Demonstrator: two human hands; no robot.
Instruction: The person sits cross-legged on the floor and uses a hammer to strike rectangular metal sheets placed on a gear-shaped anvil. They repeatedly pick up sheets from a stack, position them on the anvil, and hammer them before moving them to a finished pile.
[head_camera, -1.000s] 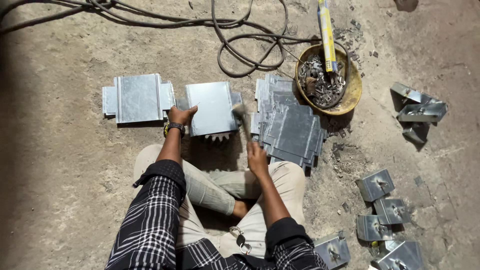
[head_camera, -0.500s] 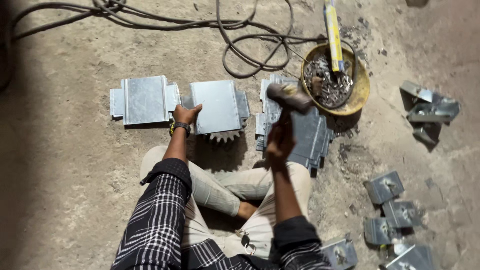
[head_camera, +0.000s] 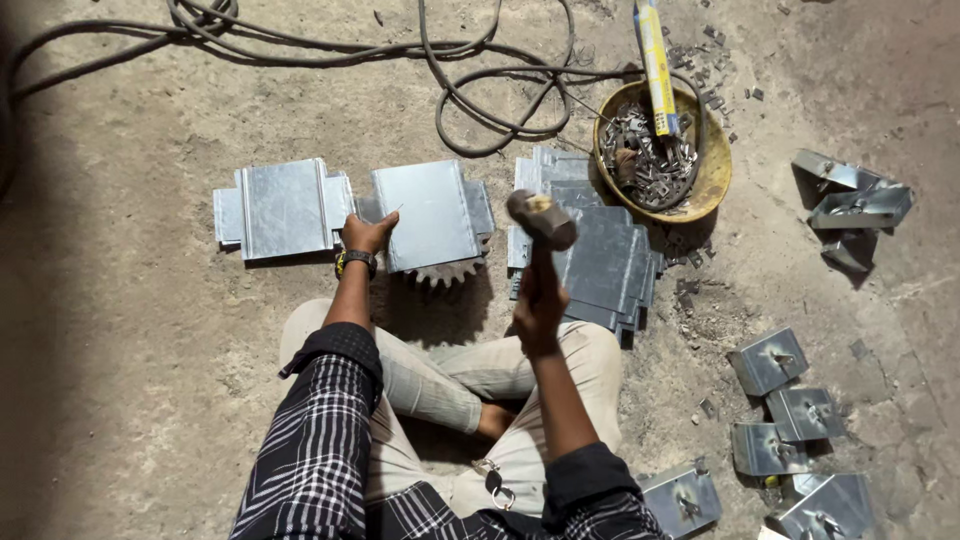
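I sit cross-legged on a dusty concrete floor. My left hand (head_camera: 366, 234) presses on the left edge of a folded sheet-metal piece (head_camera: 430, 214) that rests on a toothed gear (head_camera: 446, 272). My right hand (head_camera: 538, 308) grips the handle of a hammer (head_camera: 541, 221), raised upright with its head above and to the right of that piece. A second folded metal piece (head_camera: 284, 208) lies to the left of my left hand.
A stack of flat metal sheets (head_camera: 598, 255) lies to the right. A yellow bowl (head_camera: 712, 170) holds small metal parts and a yellow tube. Cables (head_camera: 480, 95) coil at the top. Several small bent metal brackets (head_camera: 790, 400) lie at the right.
The hammer has swung up from the metal piece to a raised position, and my right hand has risen with it. My left hand stays on the piece.
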